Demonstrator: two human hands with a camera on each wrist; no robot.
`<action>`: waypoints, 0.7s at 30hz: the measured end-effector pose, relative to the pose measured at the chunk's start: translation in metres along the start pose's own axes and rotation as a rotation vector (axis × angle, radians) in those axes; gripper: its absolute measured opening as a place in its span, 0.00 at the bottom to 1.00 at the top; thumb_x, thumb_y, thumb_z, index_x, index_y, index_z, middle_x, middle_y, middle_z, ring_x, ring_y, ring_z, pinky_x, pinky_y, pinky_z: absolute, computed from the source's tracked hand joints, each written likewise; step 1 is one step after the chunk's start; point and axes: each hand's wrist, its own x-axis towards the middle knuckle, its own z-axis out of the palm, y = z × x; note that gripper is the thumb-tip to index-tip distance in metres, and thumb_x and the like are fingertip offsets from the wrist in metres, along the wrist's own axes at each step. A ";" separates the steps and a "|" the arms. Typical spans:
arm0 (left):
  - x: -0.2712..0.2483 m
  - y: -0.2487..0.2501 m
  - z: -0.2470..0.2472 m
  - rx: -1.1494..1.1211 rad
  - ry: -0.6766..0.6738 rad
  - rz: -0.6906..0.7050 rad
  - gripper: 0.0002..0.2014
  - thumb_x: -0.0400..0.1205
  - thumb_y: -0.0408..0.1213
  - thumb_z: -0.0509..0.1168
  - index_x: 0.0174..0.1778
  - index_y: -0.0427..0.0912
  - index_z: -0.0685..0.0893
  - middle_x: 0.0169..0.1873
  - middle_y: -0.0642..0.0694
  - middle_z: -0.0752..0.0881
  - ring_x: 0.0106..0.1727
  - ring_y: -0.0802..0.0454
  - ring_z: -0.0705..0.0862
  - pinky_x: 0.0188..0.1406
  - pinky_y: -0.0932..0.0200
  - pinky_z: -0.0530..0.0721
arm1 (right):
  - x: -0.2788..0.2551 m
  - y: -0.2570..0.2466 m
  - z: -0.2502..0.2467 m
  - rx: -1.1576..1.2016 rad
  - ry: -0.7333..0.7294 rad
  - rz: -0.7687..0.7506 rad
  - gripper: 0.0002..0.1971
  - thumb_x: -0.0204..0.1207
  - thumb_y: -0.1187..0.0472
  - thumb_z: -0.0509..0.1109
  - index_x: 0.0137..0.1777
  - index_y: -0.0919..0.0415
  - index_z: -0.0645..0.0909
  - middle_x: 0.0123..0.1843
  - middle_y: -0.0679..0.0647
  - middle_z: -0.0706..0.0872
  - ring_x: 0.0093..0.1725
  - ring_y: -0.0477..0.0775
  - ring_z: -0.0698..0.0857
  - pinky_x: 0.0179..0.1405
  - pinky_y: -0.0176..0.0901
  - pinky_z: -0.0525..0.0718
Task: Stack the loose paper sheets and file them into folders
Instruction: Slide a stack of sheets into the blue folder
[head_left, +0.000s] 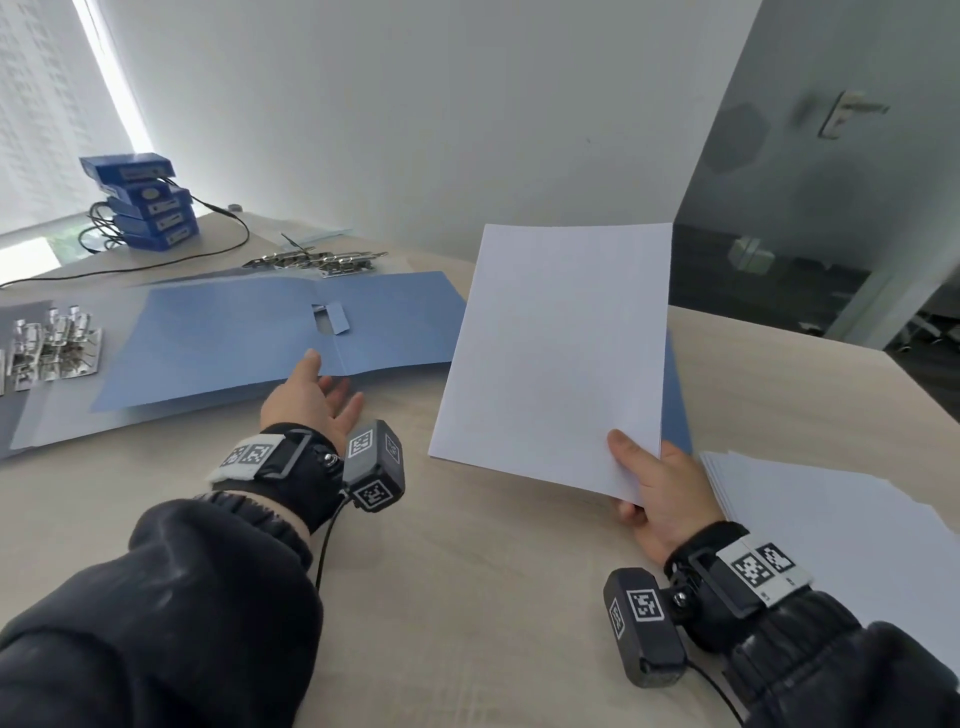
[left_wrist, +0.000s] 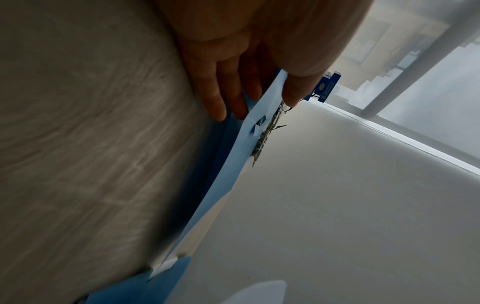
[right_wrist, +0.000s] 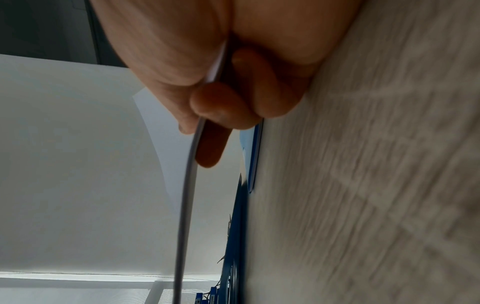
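Pale wooden table (head_left: 467, 597) against a white wall, blue folders spread across it. Right hand (head_left: 657, 499) pinching a squared stack of paper (head_left: 558, 353) at its near corner, thumb on top, fingers beneath, lifting it clear of the table, probably for carrying over to the open folder (head_left: 270, 332). Left hand (head_left: 311, 397) lying relaxed, fingers straight, touching that folder's near edge, likely steadying it flat for the stack. More loose sheets (head_left: 831, 519) waiting at the right. Metal clips (head_left: 52, 343) sitting at the left, presumably for fastening.

Two hands (head_left: 311, 395), one open blue folder (head_left: 249, 332), two sheet stacks (head_left: 556, 353), five stacked blue boxes (head_left: 145, 202).
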 end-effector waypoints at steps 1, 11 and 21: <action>0.005 0.002 0.001 0.049 -0.005 0.016 0.12 0.88 0.38 0.66 0.66 0.37 0.78 0.54 0.45 0.86 0.64 0.45 0.86 0.65 0.43 0.87 | 0.000 0.000 0.000 -0.001 -0.002 -0.004 0.04 0.82 0.61 0.72 0.45 0.58 0.83 0.34 0.50 0.85 0.23 0.46 0.76 0.13 0.35 0.66; -0.003 0.008 -0.013 -0.012 -0.024 0.029 0.13 0.79 0.21 0.57 0.58 0.33 0.76 0.57 0.32 0.85 0.53 0.34 0.91 0.35 0.48 0.93 | -0.001 0.001 0.000 -0.027 0.017 -0.011 0.03 0.82 0.60 0.73 0.47 0.57 0.84 0.36 0.51 0.85 0.24 0.48 0.74 0.14 0.36 0.67; -0.066 -0.009 -0.056 -0.013 -0.213 0.043 0.11 0.81 0.19 0.53 0.46 0.33 0.79 0.44 0.38 0.86 0.35 0.42 0.90 0.29 0.51 0.90 | -0.047 -0.041 -0.006 0.030 -0.015 -0.061 0.07 0.84 0.61 0.70 0.44 0.60 0.80 0.32 0.51 0.80 0.18 0.45 0.69 0.14 0.33 0.62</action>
